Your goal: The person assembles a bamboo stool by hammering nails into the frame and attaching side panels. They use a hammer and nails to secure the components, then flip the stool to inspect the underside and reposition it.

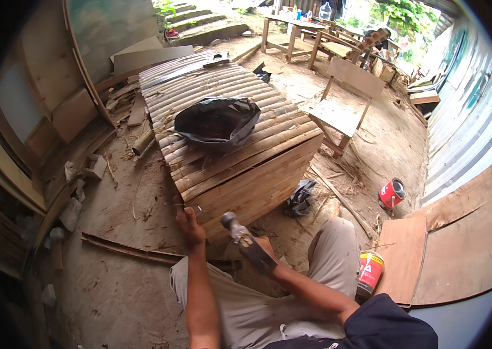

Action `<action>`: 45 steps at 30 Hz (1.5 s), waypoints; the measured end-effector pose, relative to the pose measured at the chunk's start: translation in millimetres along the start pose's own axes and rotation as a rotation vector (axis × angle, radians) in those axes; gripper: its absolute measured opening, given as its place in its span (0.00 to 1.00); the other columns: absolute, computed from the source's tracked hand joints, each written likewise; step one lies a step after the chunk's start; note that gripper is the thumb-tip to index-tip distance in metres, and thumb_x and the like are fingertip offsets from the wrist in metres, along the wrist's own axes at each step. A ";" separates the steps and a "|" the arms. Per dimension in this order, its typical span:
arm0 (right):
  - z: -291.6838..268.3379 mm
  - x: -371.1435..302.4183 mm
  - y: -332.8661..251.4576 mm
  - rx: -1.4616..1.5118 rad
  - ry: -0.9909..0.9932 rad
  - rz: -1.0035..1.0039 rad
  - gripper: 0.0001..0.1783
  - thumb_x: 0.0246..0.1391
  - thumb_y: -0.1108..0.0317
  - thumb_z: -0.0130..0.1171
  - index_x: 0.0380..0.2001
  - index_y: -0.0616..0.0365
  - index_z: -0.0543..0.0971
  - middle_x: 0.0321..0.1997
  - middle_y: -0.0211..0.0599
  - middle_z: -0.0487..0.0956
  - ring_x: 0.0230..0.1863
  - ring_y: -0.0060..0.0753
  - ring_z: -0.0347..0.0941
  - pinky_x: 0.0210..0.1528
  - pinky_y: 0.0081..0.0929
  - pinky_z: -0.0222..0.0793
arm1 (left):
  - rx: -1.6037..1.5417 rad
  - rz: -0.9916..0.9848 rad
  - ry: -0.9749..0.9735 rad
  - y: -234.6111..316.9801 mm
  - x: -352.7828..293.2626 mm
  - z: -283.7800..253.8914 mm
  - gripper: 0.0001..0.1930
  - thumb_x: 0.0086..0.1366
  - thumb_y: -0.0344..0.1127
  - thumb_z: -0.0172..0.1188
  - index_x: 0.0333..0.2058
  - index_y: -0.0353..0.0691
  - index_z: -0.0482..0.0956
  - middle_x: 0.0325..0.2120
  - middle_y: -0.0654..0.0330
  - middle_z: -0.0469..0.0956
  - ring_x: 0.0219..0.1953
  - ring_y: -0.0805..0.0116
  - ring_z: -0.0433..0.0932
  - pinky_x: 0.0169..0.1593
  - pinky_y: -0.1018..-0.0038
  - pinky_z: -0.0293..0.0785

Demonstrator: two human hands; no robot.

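While the left hand (192, 228) is steadying the near-left corner of the bamboo-topped table (281, 122), its forearm reaching nearly straight up, the right hand (266, 246) is slanting in, fingers apparently wrapping round the hammer (240, 234) before the front board (252, 192). Can't tell if the left fingers are pinching anything. I'd be tapping squarely, keeping that thumb clear.
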State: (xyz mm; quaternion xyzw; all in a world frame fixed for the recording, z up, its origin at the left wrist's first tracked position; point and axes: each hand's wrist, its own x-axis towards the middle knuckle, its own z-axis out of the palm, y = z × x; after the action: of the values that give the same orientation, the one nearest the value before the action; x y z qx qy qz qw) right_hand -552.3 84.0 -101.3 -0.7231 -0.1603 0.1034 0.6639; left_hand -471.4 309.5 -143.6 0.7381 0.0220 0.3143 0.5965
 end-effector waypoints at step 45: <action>27.0 42.5 53.0 -0.411 0.183 -0.236 0.10 0.48 0.64 0.67 0.26 0.61 0.80 0.19 0.42 0.78 0.21 0.30 0.79 0.27 0.30 0.74 | -0.193 0.103 -0.070 46.5 8.3 3.1 0.40 0.73 0.62 0.44 0.67 0.29 0.62 0.59 0.46 0.72 0.62 0.54 0.66 0.66 0.63 0.58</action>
State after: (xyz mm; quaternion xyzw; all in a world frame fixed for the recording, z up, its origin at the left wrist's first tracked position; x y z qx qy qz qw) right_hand -517.7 121.2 -153.9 -0.8255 -0.2004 -0.0757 0.5222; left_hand -479.1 296.9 -98.7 0.6881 -0.0672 0.3190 0.6483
